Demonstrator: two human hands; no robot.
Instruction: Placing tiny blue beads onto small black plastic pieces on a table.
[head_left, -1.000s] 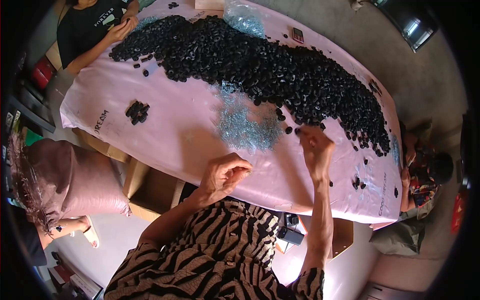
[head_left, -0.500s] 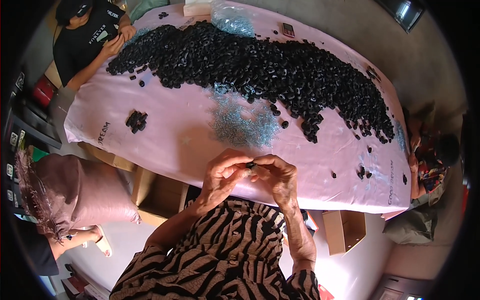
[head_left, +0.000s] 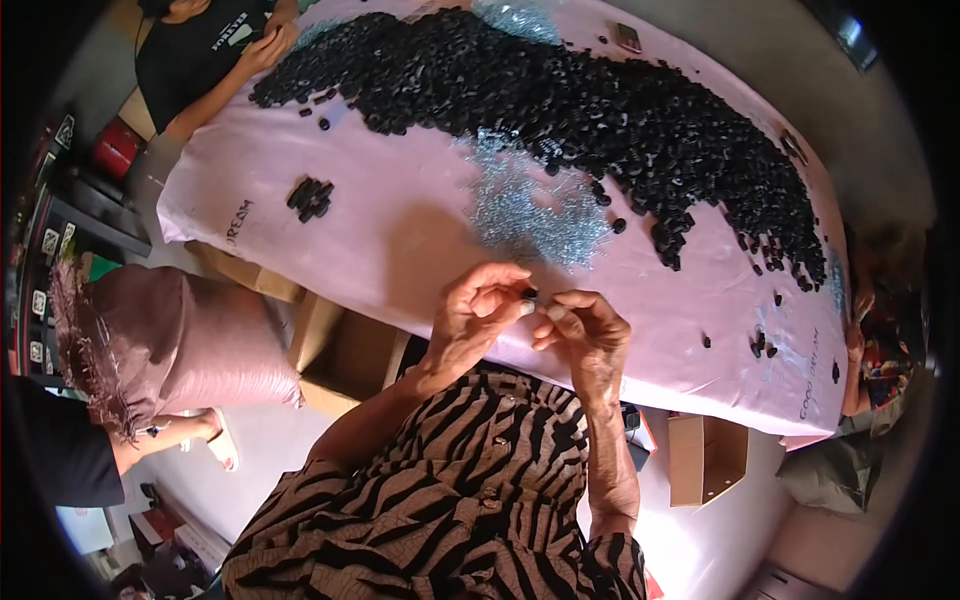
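Note:
Just above the near edge of the pink-covered table (head_left: 420,240), my left hand (head_left: 468,325) pinches a small black ribbed plastic piece (head_left: 529,294) between thumb and fingertips. Right beside it, slightly apart, my right hand (head_left: 592,340) has thumb and forefinger pressed together. Whatever sits in that pinch is too small to make out. Beyond my hands lies a loose spread of tiny silvery-blue metal pieces (head_left: 535,215). A long heap of black plastic pieces (head_left: 570,105) like the held one stretches behind it.
Small clusters of black pieces lie at left (head_left: 311,199) and right (head_left: 763,345). A co-worker (head_left: 205,60) sits far left, another person (head_left: 885,330) at the right end. Cardboard boxes (head_left: 708,460) and a stuffed pink sack (head_left: 190,335) stand below the table edge.
My hands have drawn a little apart; the right has moved away from the black piece, which stays in my left fingers. The whole view has shifted, moving the table contents rightward and up.

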